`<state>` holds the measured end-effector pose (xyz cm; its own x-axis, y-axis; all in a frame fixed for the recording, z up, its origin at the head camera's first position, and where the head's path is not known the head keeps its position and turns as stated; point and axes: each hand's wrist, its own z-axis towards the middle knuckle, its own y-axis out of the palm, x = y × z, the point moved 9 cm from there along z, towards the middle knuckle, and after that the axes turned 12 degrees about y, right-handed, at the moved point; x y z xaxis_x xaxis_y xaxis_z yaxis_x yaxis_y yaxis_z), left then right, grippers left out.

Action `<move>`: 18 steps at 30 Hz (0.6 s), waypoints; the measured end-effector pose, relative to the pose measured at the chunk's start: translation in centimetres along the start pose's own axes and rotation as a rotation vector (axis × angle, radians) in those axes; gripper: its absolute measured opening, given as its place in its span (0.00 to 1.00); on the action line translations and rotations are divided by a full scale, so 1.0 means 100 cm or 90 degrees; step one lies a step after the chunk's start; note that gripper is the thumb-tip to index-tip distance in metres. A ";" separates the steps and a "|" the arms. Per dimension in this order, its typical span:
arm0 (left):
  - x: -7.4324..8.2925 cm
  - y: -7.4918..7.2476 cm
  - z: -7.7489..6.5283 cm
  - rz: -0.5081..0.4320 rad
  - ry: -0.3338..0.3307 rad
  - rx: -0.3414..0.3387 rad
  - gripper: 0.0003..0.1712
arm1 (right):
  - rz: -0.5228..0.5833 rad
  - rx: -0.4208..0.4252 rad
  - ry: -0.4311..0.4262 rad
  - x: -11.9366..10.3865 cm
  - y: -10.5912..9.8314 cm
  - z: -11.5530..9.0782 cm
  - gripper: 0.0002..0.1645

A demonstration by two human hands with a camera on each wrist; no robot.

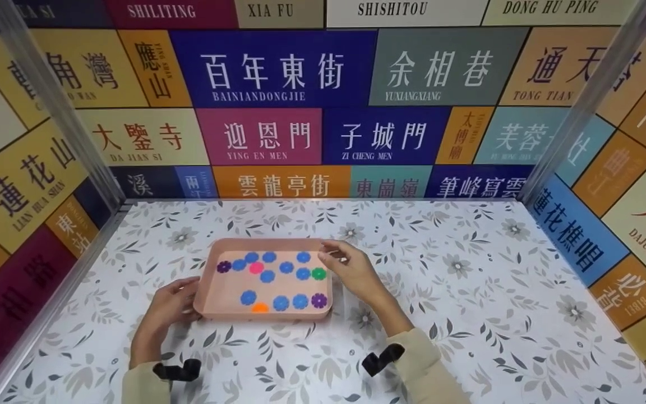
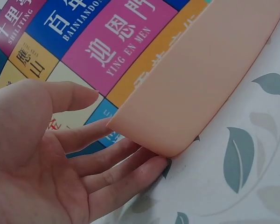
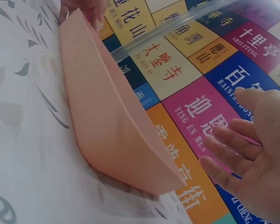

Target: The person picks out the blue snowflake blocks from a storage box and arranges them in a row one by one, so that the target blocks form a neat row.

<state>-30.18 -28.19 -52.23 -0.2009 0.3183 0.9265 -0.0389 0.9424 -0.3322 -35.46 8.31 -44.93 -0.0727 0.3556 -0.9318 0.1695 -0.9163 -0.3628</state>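
A shallow pink tray [image 1: 222, 292] with rounded corners rests on the table, holding flower-shaped pieces. Most of these are blue flower pieces [image 1: 286, 267]; among them lie dark purple flower pieces [image 1: 319, 301], a green flower piece [image 1: 318, 274], a pink piece [image 1: 256, 268] and an orange piece [image 1: 259, 307]. At the tray's left end is my left hand [image 1: 169, 306]; in the left wrist view its fingertips [image 2: 161, 164] touch the tray's lower corner, thumb apart. My right hand [image 3: 266, 154] stands beside the tray's right end, fingers loosely extended, apart from the tray wall [image 3: 107, 116].
A white cloth with grey leaves and flowers covers the table [image 1: 469, 314]. Colourful sign-printed panels [image 1: 278, 67] rise behind and at both sides, with clear corner strips [image 1: 558, 112] between them. Black straps [image 1: 177, 370] sit at both sleeve cuffs.
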 end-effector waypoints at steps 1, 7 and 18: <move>-0.001 0.001 0.000 -0.001 0.004 -0.007 0.34 | 0.001 -0.004 -0.006 0.000 0.002 0.000 0.27; -0.004 0.003 0.001 -0.031 0.041 -0.018 0.34 | -0.015 -0.028 -0.023 0.003 0.017 -0.001 0.26; -0.011 0.000 0.004 -0.028 0.020 -0.024 0.33 | -0.105 -0.138 -0.002 0.015 0.050 -0.002 0.29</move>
<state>-30.37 -28.59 -53.35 -0.1698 0.2796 0.9450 -0.0106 0.9583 -0.2855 -34.52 4.28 -48.10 -0.1192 0.4965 -0.8598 0.3613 -0.7849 -0.5034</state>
